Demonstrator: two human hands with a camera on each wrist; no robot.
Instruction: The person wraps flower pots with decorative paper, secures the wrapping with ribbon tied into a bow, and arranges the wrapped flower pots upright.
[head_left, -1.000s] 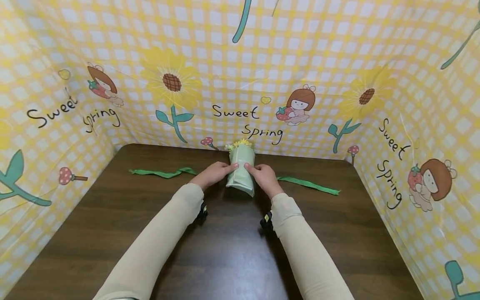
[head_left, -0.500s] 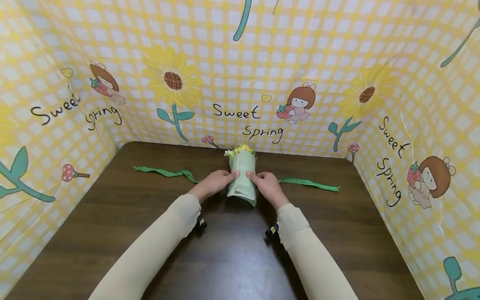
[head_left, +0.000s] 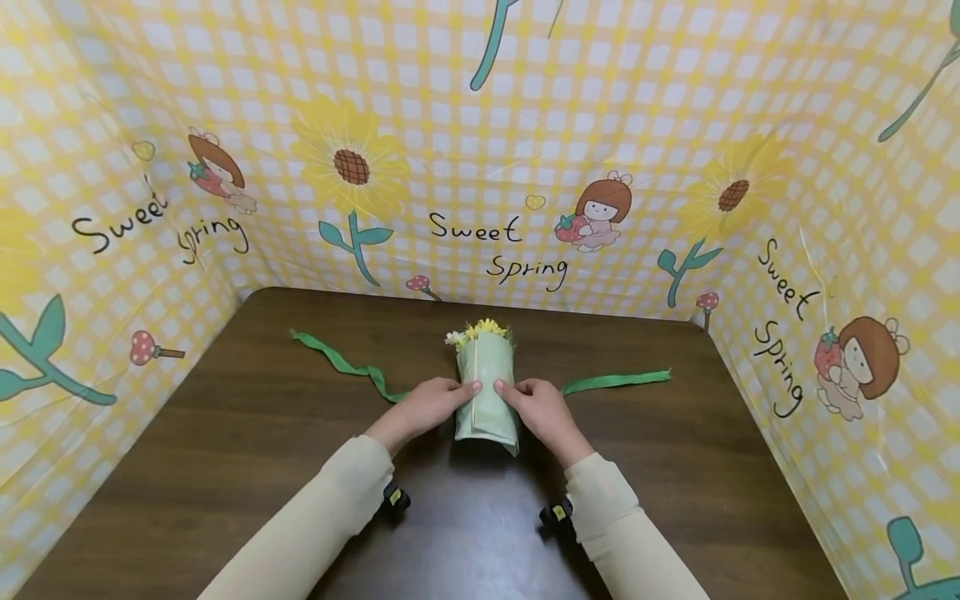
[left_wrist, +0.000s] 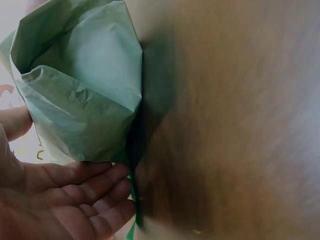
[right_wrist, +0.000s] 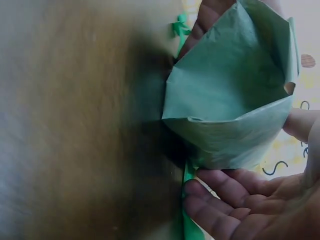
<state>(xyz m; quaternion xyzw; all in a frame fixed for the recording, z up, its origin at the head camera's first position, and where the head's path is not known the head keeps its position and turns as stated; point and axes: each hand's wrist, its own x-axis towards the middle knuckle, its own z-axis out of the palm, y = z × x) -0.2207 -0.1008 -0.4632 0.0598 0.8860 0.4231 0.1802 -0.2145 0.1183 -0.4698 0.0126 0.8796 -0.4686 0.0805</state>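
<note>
A small bouquet (head_left: 495,412) rolled in pale green paper lies lengthwise at mid-table, its yellow and white flowers (head_left: 486,329) at the far end. My left hand (head_left: 423,407) grips its left side, thumb on top and fingers low against the paper. On the other side my right hand (head_left: 546,414) holds it the same way. A green ribbon (head_left: 618,382) runs out to both sides, its middle hidden by the bouquet and hands. Both wrist views look into the open, hollow lower end of the wrapping paper (right_wrist: 225,90), with ribbon (left_wrist: 132,195) by the fingers.
The dark brown wooden table (head_left: 247,467) meets a yellow checked cloth (head_left: 480,167) at the back and both sides. A small black wrist camera (head_left: 556,514) sits under each cuff.
Both hands have drawn the bouquet toward the person, away from the back cloth. The ribbon has come along, its ends now trailing farther back relative to the hands.
</note>
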